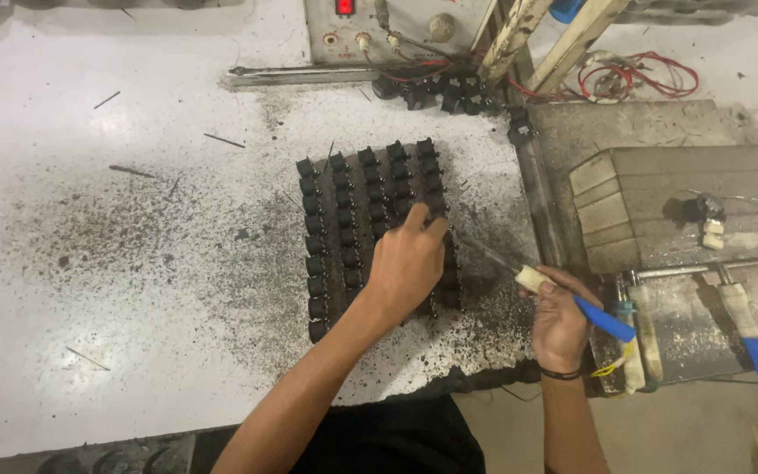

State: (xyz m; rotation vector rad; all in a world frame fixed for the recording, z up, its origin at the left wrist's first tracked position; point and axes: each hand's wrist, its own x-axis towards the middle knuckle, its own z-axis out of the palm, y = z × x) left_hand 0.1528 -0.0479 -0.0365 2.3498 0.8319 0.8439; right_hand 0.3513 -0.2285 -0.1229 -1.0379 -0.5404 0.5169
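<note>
Switches [344, 219] stand in rows on the bench [133, 219], under my left hand [405, 263], fingertips pressing one; my right hand [559, 320], beside them, grips a soldering iron [603, 318] pointing leftward.

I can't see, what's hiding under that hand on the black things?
The left hand rests on a grid of small black parts on the speckled white table. Rows show around it; the parts directly beneath are covered.
</note>
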